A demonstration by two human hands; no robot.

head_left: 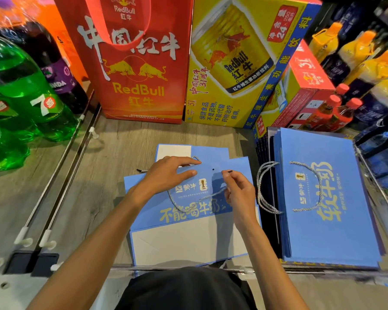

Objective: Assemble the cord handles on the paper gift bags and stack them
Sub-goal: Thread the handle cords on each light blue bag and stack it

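- My left hand lies flat, fingers straight, on the gift bag so it cannot slide.
- My right hand pinches the cord by its tip, aimed at the hole.

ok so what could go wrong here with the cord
1. The right hand pinches the cord tip just beside the hole; it may miss or crease the paper there.
2. The left hand only presses the bag flat, so a tug could slide it.
3. The slack cord lies under the right hand and might snag.
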